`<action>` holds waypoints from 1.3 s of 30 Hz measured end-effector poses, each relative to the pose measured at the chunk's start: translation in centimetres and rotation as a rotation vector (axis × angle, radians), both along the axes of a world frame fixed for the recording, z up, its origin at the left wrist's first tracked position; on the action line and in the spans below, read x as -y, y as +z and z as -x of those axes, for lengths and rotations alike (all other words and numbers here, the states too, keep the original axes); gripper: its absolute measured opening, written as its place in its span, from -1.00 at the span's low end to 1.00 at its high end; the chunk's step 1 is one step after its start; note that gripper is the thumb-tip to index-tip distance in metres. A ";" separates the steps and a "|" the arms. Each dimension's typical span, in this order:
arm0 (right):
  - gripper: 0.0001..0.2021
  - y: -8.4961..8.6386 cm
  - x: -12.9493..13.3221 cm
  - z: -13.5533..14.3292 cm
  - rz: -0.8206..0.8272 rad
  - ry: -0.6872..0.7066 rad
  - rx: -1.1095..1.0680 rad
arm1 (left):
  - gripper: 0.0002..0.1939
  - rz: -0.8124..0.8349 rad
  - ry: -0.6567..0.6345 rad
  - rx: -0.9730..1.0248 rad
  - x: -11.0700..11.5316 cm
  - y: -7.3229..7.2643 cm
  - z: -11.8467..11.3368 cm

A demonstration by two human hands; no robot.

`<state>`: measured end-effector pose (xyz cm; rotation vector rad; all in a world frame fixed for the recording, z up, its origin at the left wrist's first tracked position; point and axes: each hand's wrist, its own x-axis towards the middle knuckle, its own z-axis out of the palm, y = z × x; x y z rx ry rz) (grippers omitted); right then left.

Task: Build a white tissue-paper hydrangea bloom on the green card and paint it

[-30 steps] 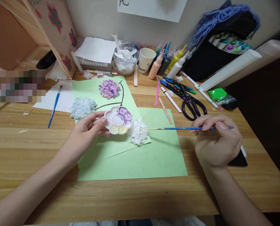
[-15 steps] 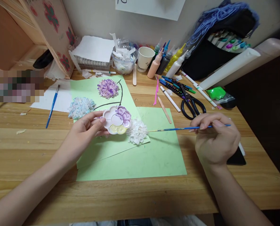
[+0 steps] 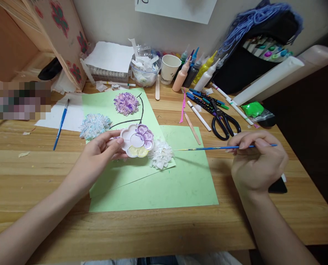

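Observation:
My left hand [image 3: 104, 145] grips a white flower-shaped paint palette [image 3: 137, 140] with purple and yellow paint in its wells. Pinched in my right hand [image 3: 259, 160] is a thin blue paintbrush [image 3: 216, 148], level, its yellowish tip pointing left. That tip sits just right of a white ruffled paper flower [image 3: 161, 154], apart from it. A purple paper flower [image 3: 126, 103] and a pale blue one [image 3: 95, 126] lie on a green sheet [image 3: 152, 114] with black drawn stems. The palette hides part of that sheet. Underneath is a second green sheet [image 3: 180, 191].
Another blue brush [image 3: 61, 125] rests on white paper at left. Black scissors [image 3: 226, 123], pens and a wooden stick [image 3: 192, 129] lie beyond the sheets. Along the wall stand paint bottles [image 3: 182, 75], a paper cup [image 3: 170, 69] and a bowl of scraps [image 3: 146, 71].
My right hand has shifted slightly right, drawing the brush tip a little away from the white flower. The left hand and palette have stayed in place.

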<state>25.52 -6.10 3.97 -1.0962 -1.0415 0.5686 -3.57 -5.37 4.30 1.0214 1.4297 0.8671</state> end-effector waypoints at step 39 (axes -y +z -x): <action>-0.82 0.0 -0.2 0.0 0.114 -0.020 0.005 | -0.55 -0.005 0.000 -0.008 0.0 0.2 -0.2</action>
